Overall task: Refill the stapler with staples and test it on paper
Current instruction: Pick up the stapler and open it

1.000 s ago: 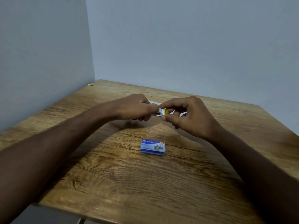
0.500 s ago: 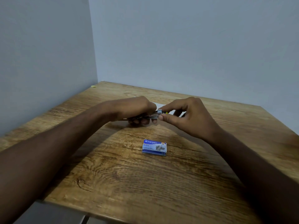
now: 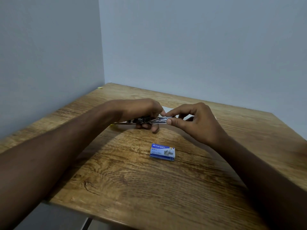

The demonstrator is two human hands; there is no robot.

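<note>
Moved: stapler (image 3: 141,121) stretched open beyond staple box (image 3: 162,152).
Left hand (image 3: 141,110): gripping body.
Right hand (image 3: 196,123): pinching tip.
Risk: slipped pinch, spring snapback.

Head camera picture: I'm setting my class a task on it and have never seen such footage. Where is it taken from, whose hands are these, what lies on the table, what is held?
No machine here: the camera sits on a person's head, looking forward and down, so both bare forearms reach in from below. The left hand grips a small metal stapler above the wooden table; the right hand pinches its shiny end between thumb and finger. Nearer the person lies a blue staple box, apparently closed. A white sliver behind the hands may be paper.
</note>
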